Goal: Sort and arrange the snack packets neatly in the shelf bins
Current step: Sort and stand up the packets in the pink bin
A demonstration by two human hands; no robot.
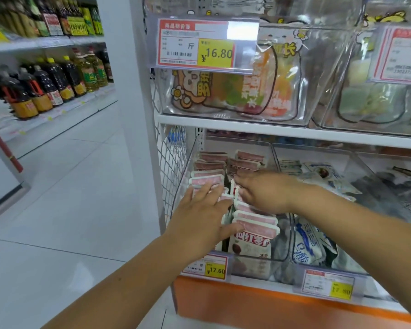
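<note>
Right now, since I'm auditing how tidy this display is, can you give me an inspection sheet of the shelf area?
Surface: lower shelf, white edge over an orange base, holding clear bins.
Job's things: pink-topped packets stand in two rows in the end bin.
Clutter: blue-and-white packets lie jumbled in the next bin.
Hands: left hand rests flat on the nearer row; right hand has its fingers bent onto the other row, grip unclear.
Cables: nothing seen.
Surroundings: price tags on the bin fronts, pouches in the bins above, bottles on shelves across the tiled aisle.
</note>
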